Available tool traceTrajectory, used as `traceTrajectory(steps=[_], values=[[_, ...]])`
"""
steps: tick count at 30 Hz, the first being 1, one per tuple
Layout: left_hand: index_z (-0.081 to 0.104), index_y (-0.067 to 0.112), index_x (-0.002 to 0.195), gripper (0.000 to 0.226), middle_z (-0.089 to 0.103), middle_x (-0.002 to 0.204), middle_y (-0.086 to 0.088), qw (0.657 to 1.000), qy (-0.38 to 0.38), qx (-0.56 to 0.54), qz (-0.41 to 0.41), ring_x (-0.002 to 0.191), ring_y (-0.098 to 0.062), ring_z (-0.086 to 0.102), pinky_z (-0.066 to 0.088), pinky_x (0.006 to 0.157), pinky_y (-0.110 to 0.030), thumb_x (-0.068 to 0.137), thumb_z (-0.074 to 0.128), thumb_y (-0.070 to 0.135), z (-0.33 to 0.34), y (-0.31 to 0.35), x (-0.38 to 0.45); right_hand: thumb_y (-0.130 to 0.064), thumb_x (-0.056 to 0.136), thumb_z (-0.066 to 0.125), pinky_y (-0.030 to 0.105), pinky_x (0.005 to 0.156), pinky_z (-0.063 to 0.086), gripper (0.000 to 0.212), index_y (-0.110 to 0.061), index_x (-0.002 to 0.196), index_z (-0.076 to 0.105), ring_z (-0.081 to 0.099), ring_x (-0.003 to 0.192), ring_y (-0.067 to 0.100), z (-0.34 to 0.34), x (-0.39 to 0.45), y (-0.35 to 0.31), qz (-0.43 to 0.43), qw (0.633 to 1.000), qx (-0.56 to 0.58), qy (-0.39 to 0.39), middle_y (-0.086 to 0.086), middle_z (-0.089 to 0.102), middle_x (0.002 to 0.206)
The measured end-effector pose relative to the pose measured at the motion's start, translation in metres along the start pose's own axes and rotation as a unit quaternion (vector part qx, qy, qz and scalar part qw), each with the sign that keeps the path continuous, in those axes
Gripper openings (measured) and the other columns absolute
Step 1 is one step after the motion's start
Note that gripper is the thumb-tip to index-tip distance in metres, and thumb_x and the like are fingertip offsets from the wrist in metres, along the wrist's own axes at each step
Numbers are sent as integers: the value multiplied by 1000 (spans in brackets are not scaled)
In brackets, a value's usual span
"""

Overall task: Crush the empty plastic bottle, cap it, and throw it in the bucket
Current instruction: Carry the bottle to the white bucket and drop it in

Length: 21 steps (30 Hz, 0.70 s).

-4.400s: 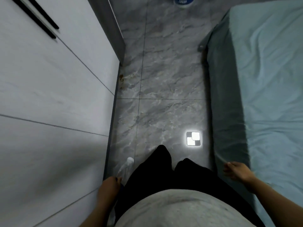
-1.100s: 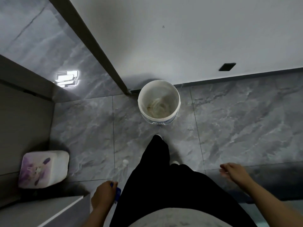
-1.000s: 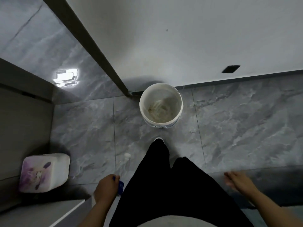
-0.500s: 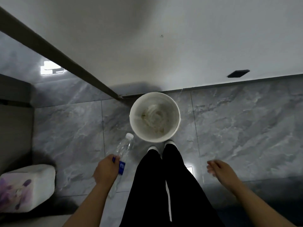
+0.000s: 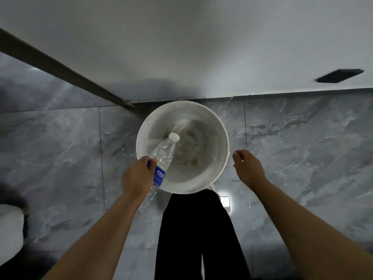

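Note:
My left hand (image 5: 136, 176) grips a clear plastic bottle (image 5: 163, 156) around its blue label. The bottle is crumpled, capped with a white cap (image 5: 174, 137), and tilts up and to the right. Its neck and cap hang over the left half of the white bucket (image 5: 219, 158), which stands on the grey floor against the wall. The bucket's bottom looks stained. My right hand (image 5: 247, 167) hovers just outside the bucket's right rim, fingers loosely curled, holding nothing.
My legs in black trousers (image 5: 198, 235) stand right behind the bucket. A white wall with a dark vent (image 5: 340, 75) rises beyond it. A dark door frame (image 5: 64, 72) runs diagonally at the left. A white container (image 5: 10, 231) sits at the left edge.
I have walked up to the bucket. My left hand has lifted the bottle from beside my leg until its capped end is over the bucket. My right hand has risen beside the rim.

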<state>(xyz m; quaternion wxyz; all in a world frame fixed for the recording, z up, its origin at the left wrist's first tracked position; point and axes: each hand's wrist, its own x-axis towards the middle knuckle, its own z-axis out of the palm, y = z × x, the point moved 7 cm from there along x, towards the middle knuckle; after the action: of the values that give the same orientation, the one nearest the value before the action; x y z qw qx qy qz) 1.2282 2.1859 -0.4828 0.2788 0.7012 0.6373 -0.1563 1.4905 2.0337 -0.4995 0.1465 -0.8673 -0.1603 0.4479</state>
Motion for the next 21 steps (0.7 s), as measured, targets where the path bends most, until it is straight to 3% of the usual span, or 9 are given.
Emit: traceTrajectory(steps=[4, 9, 12, 17, 21], values=[[56, 10, 79, 35, 54, 62, -1, 999, -6, -24, 40, 64, -24, 53, 36, 62, -30, 93, 44, 40, 38, 10, 57, -29, 94, 35, 41, 98, 39, 44, -8, 133, 39, 51, 118, 35, 30, 50, 4, -10, 999, -22, 27, 22, 54, 129], [49, 20, 71, 38, 50, 58, 7, 995, -69, -30, 67, 55, -13, 50, 40, 61, -29, 86, 47, 55, 92, 23, 106, -32, 96, 21, 42, 96, 41, 45, -18, 136, 36, 52, 114, 33, 51, 76, 10, -72, 997, -8, 38, 18, 54, 128], [49, 18, 78, 30, 54, 66, 1, 992, -108, -23, 58, 61, -18, 52, 42, 64, -31, 89, 43, 45, 125, 29, 126, -35, 96, 20, 39, 95, 41, 46, -24, 138, 33, 53, 114, 30, 52, 77, 14, -98, 994, 4, 42, 13, 55, 129], [45, 17, 73, 24, 55, 72, -6, 984, -167, -35, 48, 60, -14, 48, 34, 52, -27, 93, 34, 23, 183, 38, 154, -42, 93, 17, 40, 96, 41, 49, -30, 138, 32, 52, 116, 28, 53, 80, 16, -107, 992, 6, 65, 8, 54, 132], [59, -1, 105, 28, 62, 114, -23, 978, -196, -35, 69, 102, -33, 56, 44, 83, -37, 93, 35, 8, 225, 40, 178, -55, 87, 8, 38, 93, 45, 59, -34, 136, 33, 53, 114, 18, 57, 81, 17, -129, 988, 9, 84, -1, 53, 132]])
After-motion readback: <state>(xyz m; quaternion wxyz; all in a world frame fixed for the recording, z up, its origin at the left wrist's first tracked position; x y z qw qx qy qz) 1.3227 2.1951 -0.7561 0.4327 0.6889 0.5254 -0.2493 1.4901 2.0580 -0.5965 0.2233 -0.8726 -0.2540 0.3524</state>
